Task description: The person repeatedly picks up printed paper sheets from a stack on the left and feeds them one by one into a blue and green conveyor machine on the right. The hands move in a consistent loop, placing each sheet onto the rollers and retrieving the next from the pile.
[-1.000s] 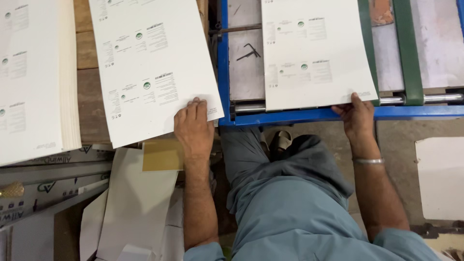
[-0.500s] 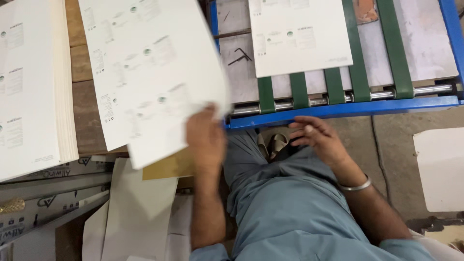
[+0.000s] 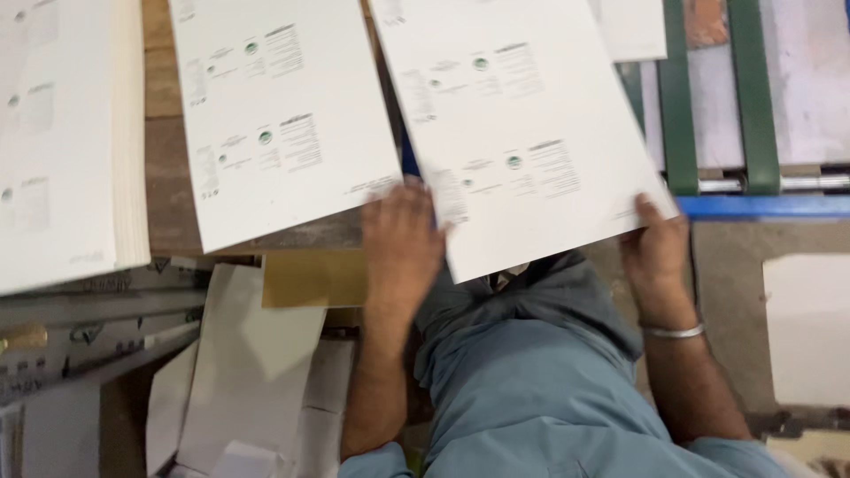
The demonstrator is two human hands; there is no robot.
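A white printed sheet [image 3: 522, 133] lies tilted over the near edge of the blue machine frame [image 3: 770, 206]. My left hand [image 3: 403, 235] grips its lower left edge, blurred by motion. Its lower right corner is gripped by my right hand [image 3: 657, 248], which wears a metal bangle. To the left of my left hand, a stack of like sheets [image 3: 274, 115] rests on a wooden table [image 3: 164, 177]. At the top, another sheet [image 3: 633, 26] lies farther along the green belts [image 3: 680, 106].
A taller stack of white sheets [image 3: 62, 142] stands at the far left. Cardboard pieces and paper scraps [image 3: 239, 354] lie below the table edge. A white board [image 3: 810, 327] sits on the floor at right. My legs in grey-blue clothing [image 3: 531, 381] fill the lower middle.
My left hand has carried the top sheet off the stack to the right, over the blue frame. My right hand came back and took its right corner. The earlier sheet moved away along the belts.
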